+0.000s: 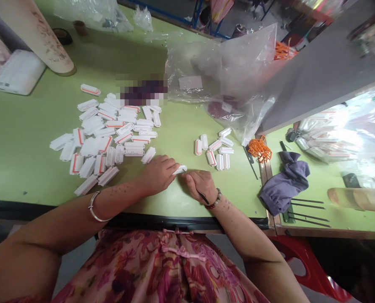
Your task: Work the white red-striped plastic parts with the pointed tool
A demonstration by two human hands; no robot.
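Note:
My left hand is closed around a small white plastic piece, its end poking out past the fingers. Just to the right, my right hand grips a thin black tool. The tool's tip meets the white piece; whether it is tweezers or a pick I cannot tell. Left of my hands lies a large loose pile of white plastic pieces, some with an orange strip. A smaller group of the same pieces rests beyond my right hand.
Clear plastic bags lie at the back. On the right are a heap of orange plastic frames, another slim black tool and a purple-grey cloth. A white box-like device and a thick pale roll occupy the far left.

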